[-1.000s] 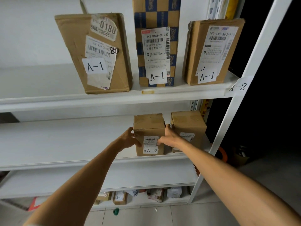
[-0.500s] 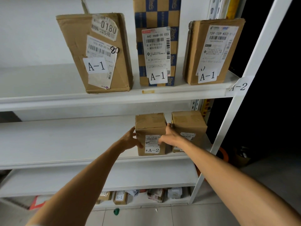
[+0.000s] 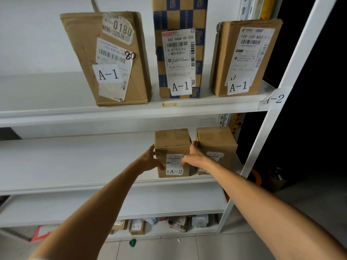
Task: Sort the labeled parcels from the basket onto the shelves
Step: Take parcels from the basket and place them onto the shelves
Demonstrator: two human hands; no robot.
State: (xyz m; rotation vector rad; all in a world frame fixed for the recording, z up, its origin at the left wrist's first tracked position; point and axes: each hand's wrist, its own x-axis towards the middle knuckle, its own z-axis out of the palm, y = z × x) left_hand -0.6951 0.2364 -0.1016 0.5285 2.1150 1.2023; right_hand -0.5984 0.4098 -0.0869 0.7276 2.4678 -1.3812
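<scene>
Placing nearly done: left hand (image 3: pixel 150 162) and right hand (image 3: pixel 193 156) clasp A-2 parcel (image 3: pixel 172 145), seated on shelf (image 3: pixel 75 162); A-1 parcels (image 3: pixel 120 59) above hands shelved; basket unseen.

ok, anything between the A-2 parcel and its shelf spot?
Nothing visible. The A-2 parcel already stands on the shelf, left hand and right hand gripping its sides; the neighbouring parcel sits just right.

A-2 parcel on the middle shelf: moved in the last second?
No. The A-2 parcel keeps the same narrow gap to the neighbouring parcel and the same spot near the middle shelf front edge.
</scene>
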